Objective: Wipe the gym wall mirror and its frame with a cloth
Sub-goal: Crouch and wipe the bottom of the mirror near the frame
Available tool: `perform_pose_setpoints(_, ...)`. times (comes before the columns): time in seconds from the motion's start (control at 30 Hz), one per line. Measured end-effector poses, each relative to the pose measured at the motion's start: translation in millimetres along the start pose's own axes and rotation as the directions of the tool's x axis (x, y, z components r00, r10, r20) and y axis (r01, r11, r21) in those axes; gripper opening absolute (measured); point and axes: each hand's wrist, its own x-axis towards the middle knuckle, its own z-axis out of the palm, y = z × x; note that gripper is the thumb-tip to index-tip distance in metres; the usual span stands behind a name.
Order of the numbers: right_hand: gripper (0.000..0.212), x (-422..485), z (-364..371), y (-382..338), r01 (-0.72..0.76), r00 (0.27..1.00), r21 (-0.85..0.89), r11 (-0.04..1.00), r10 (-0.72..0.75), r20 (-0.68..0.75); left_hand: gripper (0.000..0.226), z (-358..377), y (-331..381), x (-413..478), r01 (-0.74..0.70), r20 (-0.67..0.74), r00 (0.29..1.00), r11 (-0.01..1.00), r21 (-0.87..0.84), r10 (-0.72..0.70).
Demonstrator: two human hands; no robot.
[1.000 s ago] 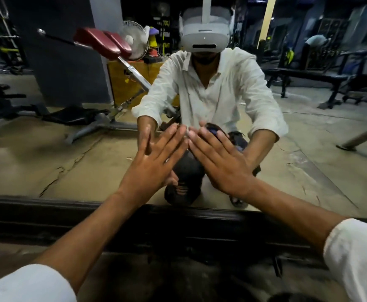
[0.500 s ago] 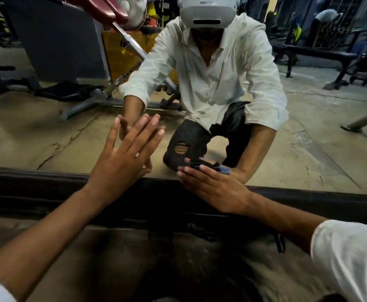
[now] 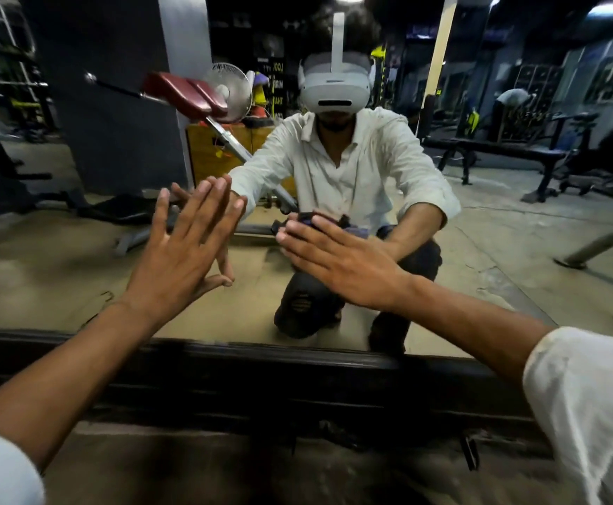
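The wall mirror [image 3: 61,278] fills the view, and its black bottom frame [image 3: 224,373] runs across the lower part. My left hand [image 3: 184,249] lies flat against the glass with straight fingers pointing up, holding nothing. To its right my right hand [image 3: 337,260] presses a dark blue cloth [image 3: 308,218] against the glass with flat fingers pointing left. Most of the cloth is hidden under the palm; only its edge shows past the fingertips. The glass reflects a crouching person in a white shirt.
Below the frame lies a dusty concrete floor [image 3: 188,468]. Reflected in the mirror are a red padded bench [image 3: 184,94], a fan [image 3: 230,89], a yellow box [image 3: 217,151] and a black weight bench [image 3: 508,151] on the right.
My right hand has moved the cloth up from near the bottom frame to mid-glass. My left hand stays flat on the mirror. The view has tilted upward.
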Motion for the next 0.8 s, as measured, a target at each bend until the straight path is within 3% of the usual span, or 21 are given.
perform_pose_setpoints(0.07,0.052,11.4,-10.7,14.2,0.049,0.998,0.046,0.998,-0.05,0.027,0.138,-7.3,-5.2,7.5,0.019,-0.011,1.0,1.0,-0.005,-0.019)
perform_pose_setpoints(0.17,0.053,26.5,-20.0,30.4,-0.06,0.998,-0.079,0.995,0.058,-0.026,0.14,-11.2,-10.4,15.3,0.015,-0.005,1.0,1.0,-0.006,-0.015)
perform_pose_setpoints(0.27,0.06,33.9,-16.9,12.1,-0.158,0.985,-0.086,0.984,0.15,-0.089,0.142,-7.6,-9.5,15.4,0.022,-0.006,1.0,1.0,-0.008,-0.022)
perform_pose_setpoints(0.53,0.056,36.4,13.9,-76.1,0.017,0.994,-0.02,1.0,-0.015,0.113,0.131,-2.7,-5.4,10.9,0.035,0.003,0.999,0.999,-0.009,-0.035)
perform_pose_setpoints(0.8,0.06,5.1,54.5,-153.3,0.031,0.987,0.063,0.998,-0.041,0.155,0.124,22.4,12.3,-36.8,0.059,0.105,0.993,0.998,0.012,-0.06)
